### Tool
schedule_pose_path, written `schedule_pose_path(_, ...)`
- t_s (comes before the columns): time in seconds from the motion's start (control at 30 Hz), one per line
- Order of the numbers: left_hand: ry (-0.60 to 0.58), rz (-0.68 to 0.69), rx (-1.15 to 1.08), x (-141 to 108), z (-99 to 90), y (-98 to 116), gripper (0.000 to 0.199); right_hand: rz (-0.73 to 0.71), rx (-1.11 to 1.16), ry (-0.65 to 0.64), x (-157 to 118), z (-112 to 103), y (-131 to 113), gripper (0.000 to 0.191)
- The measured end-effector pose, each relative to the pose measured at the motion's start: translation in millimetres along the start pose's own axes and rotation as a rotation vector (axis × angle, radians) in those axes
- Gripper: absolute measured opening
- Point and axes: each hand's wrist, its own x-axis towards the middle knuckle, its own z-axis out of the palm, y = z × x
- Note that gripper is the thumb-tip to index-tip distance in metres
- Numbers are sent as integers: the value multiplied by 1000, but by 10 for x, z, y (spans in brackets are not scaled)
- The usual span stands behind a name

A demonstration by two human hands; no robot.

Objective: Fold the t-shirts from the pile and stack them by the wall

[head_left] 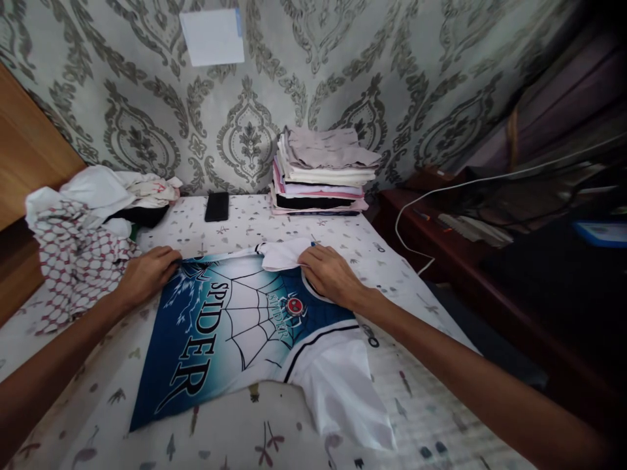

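A blue and white T-shirt (245,313) with "SPIDER" lettering and a web print lies spread sideways on a patterned sheet. Its hem is to the left and its collar to the right. My left hand (151,271) pinches the far corner of the hem. At the collar end, my right hand (328,271) is closed on the cloth near the far shoulder. The far white sleeve (284,253) is folded in over the shirt, while the near white sleeve (343,391) lies stretched out toward me. Fingertips of both hands are partly hidden.
A stack of folded clothes (323,173) stands against the patterned wall. Left of it lies a black phone (217,207). Loose clothes (88,228) are heaped at the left by a wooden panel (34,143). A white cable (455,186) runs over the dark red furniture (431,241) at right.
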Motion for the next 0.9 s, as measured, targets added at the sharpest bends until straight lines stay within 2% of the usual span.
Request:
schedule_pose_path(0.1, -18, 13, 15, -46, 14, -25, 37, -19, 43, 31, -80, -104, -39, 20)
schedule_pose_path(0.23, -96, 47, 84, -13, -46, 1, 37, -64, 24, -91, -173, -63, -109, 17)
schedule_pose_path(0.3, -73, 68, 17, 58, -112, 142, 42, -62, 23, -141, -201, 4, -135, 16)
schedule_pose_path(0.37, -36, 142, -199, 144, -182, 441, 46, -22, 48, -140, -211, 62, -151, 16)
schedule_pose_path(0.47, -28, 325, -525, 266, -238, 1152, 49, 91, 165, -63, -189, 99, -166, 16)
schedule_pose_path(0.57, 54, 407, -437, 404, -200, 1872, 51, 207, 364, 32, -143, 93, -168, 15)
schedule_pose_path(0.63, 116, 394, -318, 532, -150, 2167, 44, 276, 526, 82, -114, 92, -146, 13)
schedule_pose_path(0.67, 128, 379, -268, 608, -130, 2239, 37, 300, 614, 102, -104, 97, -121, 12)
schedule_pose_path(0.77, 107, 322, -241, 867, -108, 2197, 25, 364, 838, 186, -91, 139, 31, 11)
schedule_pose_path(0.83, 112, 257, -359, 1047, -120, 2045, 24, 444, 895, 272, -91, 179, 183, 18)
schedule_pose_path(0.9, 129, 195, -542, 1219, -136, 1878, 20, 515, 827, 309, -88, 212, 337, 20)
